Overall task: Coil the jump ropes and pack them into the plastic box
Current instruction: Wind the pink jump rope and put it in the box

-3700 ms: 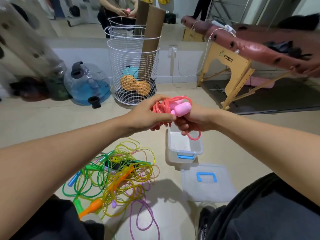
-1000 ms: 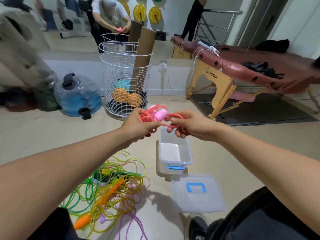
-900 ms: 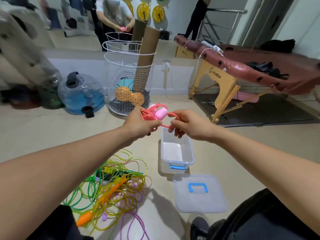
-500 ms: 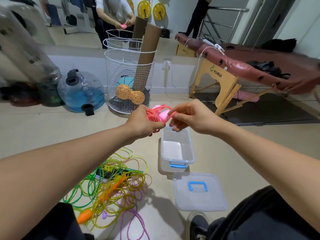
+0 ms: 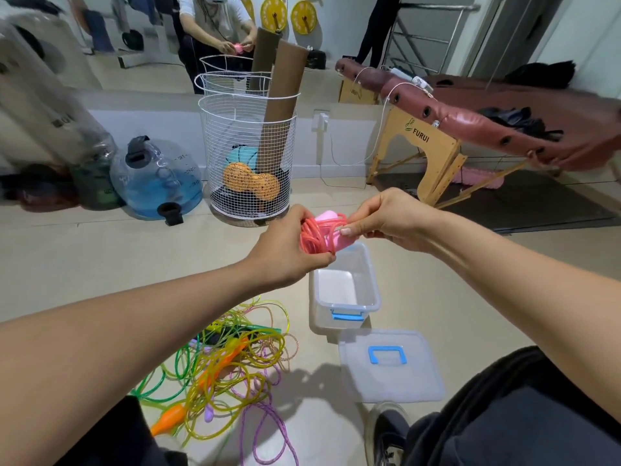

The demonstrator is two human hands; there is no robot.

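We hold the coiled pink plastic jump rope [image 5: 321,232] above the clear plastic box [image 5: 344,290], left hand [image 5: 289,250] fingers clamped round it, right hand [image 5: 383,218] pinching so loops can't spring loose.

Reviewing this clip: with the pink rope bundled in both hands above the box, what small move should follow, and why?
Probably lower the bundle into the plastic box. The pink jump rope looks fully coiled, gripped by the left hand and pinched by the right hand, with no loose end seen trailing. The box sits open and empty just below, its lid lying off on the floor.
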